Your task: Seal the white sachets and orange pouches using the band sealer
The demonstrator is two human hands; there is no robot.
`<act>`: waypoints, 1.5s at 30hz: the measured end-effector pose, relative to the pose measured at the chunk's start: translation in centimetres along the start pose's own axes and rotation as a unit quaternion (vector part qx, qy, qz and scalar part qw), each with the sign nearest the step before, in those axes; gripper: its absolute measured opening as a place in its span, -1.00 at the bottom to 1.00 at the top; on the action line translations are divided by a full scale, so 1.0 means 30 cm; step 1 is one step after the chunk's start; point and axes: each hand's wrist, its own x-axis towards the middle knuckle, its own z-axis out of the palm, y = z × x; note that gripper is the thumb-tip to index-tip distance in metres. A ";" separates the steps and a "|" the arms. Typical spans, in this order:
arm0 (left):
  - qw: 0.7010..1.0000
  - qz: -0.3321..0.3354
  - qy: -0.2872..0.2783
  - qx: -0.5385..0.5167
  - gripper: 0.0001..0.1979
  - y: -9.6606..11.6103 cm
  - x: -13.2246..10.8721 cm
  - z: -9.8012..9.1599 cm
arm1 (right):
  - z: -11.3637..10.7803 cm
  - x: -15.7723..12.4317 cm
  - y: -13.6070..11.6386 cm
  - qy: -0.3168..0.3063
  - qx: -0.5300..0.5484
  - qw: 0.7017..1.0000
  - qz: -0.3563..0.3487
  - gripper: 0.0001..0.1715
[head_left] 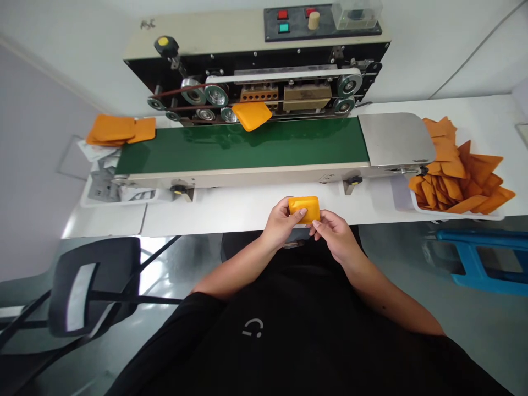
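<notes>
Between both hands, at the table's front edge, is a small orange pouch [309,204]. My left hand [281,223] grips its left side, thumb across the front. At its lower right corner, my right hand [333,231] pinches the pouch between thumb and fingers. Beyond them stands a band sealing machine [198,38] with a green conveyor belt [177,148]. Another orange pouch [252,115] sits tilted at the machine's sealing band, its lower part over the belt.
Orange pouches fill a white bin [457,213] at right. More pouches [111,129] lie at the belt's left end, above a white tray [88,192] of packets. A metal plate [396,137] extends the conveyor. Below are a black chair [119,264] and a blue stool [466,258].
</notes>
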 end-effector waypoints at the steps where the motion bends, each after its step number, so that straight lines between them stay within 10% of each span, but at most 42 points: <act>1: 1.000 -0.008 -0.010 0.001 -0.56 0.001 -0.001 0.003 | -0.002 0.000 0.001 0.003 -0.007 1.000 0.000 -0.54; 29: 0.999 0.019 -0.041 -0.004 -0.48 0.007 0.009 -0.041 | -0.102 0.034 -0.163 0.116 0.032 0.993 -0.021 -0.55; 40: 0.998 0.041 -0.030 0.025 -0.54 -0.037 0.047 -0.077 | -0.347 0.352 -0.519 0.234 0.013 0.970 -0.063 -0.93; 45: 0.997 0.045 -0.040 0.037 -0.54 -0.044 0.058 -0.078 | -0.366 0.478 -0.589 0.246 -0.015 0.968 -0.050 -0.78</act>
